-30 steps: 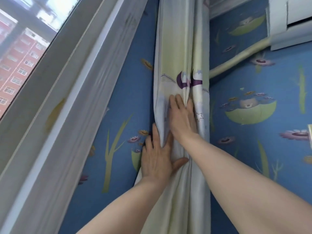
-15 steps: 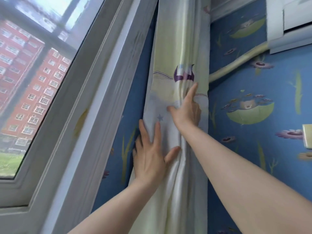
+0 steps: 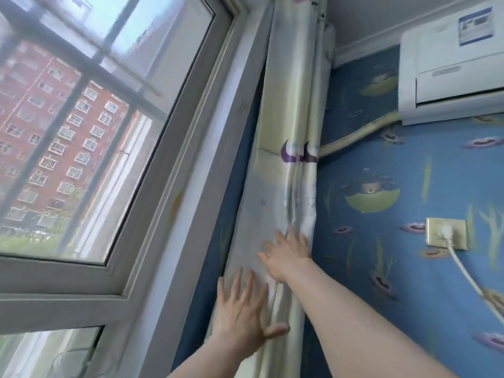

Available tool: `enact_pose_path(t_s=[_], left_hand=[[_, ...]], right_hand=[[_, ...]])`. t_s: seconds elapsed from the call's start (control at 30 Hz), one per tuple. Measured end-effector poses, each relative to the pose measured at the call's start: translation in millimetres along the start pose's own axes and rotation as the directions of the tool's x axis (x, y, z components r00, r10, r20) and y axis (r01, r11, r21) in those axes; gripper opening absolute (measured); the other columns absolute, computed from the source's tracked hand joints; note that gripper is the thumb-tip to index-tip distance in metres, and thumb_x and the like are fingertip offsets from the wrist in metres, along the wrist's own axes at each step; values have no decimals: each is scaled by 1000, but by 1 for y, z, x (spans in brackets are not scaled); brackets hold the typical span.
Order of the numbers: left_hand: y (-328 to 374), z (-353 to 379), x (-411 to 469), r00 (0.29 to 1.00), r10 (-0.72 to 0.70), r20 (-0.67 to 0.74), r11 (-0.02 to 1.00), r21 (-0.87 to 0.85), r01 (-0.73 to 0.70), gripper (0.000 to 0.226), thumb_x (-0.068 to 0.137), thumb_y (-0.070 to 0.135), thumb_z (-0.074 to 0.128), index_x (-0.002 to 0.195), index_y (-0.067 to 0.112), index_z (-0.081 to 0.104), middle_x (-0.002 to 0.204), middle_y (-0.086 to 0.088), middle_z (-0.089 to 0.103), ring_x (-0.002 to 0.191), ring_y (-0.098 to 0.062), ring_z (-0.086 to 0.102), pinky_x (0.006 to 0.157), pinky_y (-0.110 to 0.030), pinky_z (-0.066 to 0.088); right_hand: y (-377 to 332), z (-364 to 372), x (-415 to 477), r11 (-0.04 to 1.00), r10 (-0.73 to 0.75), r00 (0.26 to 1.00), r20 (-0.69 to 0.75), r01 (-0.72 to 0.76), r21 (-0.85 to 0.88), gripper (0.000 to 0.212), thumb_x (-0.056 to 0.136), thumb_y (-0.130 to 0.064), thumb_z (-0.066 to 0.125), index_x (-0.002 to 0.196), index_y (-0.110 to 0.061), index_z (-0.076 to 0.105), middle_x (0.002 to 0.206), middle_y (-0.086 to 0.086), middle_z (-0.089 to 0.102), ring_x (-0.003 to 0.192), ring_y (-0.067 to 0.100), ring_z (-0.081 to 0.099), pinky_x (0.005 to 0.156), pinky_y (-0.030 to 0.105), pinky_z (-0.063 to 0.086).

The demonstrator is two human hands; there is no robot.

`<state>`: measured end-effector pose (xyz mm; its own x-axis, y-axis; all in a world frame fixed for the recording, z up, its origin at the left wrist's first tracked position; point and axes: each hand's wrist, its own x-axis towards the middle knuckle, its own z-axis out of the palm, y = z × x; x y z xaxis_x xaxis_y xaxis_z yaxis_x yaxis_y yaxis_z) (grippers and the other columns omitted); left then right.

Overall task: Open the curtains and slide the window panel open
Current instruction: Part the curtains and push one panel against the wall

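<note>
two flat hands on one curtain

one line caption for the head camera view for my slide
Both hands, left hand and right hand, press the bunched curtain flat into the corner beside the window frame.

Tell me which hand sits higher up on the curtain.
The right hand. It presses flat on the bunched curtain near the wall corner, while the left hand lies lower, toward the window frame.
</note>
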<state>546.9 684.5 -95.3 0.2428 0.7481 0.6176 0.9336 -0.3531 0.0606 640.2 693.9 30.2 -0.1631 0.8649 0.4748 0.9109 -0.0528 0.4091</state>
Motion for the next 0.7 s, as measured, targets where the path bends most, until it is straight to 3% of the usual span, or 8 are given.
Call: enact_pose_path(t_s=[0.07, 0.1, 0.2, 0.27, 0.37, 0.53, 0.63, 0.7], left_hand=[[1, 4, -28, 994, 29, 102, 993, 114, -40, 106, 67, 90, 4, 153, 28, 0, 162, -9, -10, 142, -28, -30, 106, -59, -28], [0, 2, -38, 998, 2, 66, 990, 140, -11, 103, 72, 88, 11, 153, 26, -3, 161, -10, -15, 141, -30, -32, 106, -60, -28], [-6, -8, -44, 972, -106, -210, 990, 73, 124, 104, 73, 88, 16, 149, 25, -18, 154, -14, -28, 138, -38, -36, 109, -64, -20], [-9, -20, -41, 929, -109, -354, 993, 12, 121, 107, 72, 88, 19, 152, 23, -8, 158, -16, -16, 143, -39, -23, 112, -63, -9], [-2, -25, -40, 919, -100, -382, 994, 10, 112, 108, 70, 88, 17, 152, 20, -5, 160, -15, -8, 146, -37, -14, 113, -62, -8], [10, -26, -35, 913, -130, -386, 991, -71, 111, 111, 69, 88, 22, 151, 13, 20, 159, -20, 14, 145, -46, 10, 110, -66, 7], [7, -35, -21, 898, -268, -351, 956, -213, 202, 112, 71, 90, 16, 153, 16, -3, 160, -19, -3, 145, -47, -4, 109, -69, 4], [4, -26, -13, 921, -271, -281, 925, -342, 167, 109, 69, 91, 18, 141, 30, -36, 157, -10, -27, 145, -44, -9, 112, -66, 11]], right_hand=[[-3, 10, -27, 998, -51, 982, 181, 57, -27, 51, 99, -42, 16, 145, -30, 34, 155, 14, 24, 141, 36, 17, 110, 53, 25], [-3, 11, -40, 997, -68, 985, 160, 74, -31, 51, 100, -43, 16, 148, -31, 29, 158, 12, 18, 144, 35, 11, 113, 54, 20], [3, -5, -72, 998, -66, 988, -142, 66, -1, 54, 101, -47, 16, 153, -36, 4, 163, 2, -9, 147, 30, -13, 116, 54, -5], [6, -18, -81, 997, -74, 945, -319, 75, -9, 56, 102, -45, 18, 152, -36, -5, 162, 0, -16, 147, 29, -17, 117, 52, -9], [2, -33, -88, 992, -129, 895, -428, 115, -58, 57, 103, -43, 19, 152, -34, -10, 160, 0, -20, 146, 29, -18, 118, 51, -8], [4, -42, -74, 988, -155, 841, -518, 119, -101, 58, 102, -44, 19, 151, -34, -11, 161, 0, -17, 147, 30, -17, 117, 50, -10], [6, -48, -54, 986, -165, 794, -586, 124, -109, 58, 102, -44, 21, 152, -31, -6, 162, 0, -13, 147, 30, -14, 118, 50, -9], [2, -43, -44, 975, -212, 857, -470, 154, -159, 55, 101, -46, 16, 153, -29, 15, 163, 3, 3, 149, 27, -6, 118, 49, -8]])
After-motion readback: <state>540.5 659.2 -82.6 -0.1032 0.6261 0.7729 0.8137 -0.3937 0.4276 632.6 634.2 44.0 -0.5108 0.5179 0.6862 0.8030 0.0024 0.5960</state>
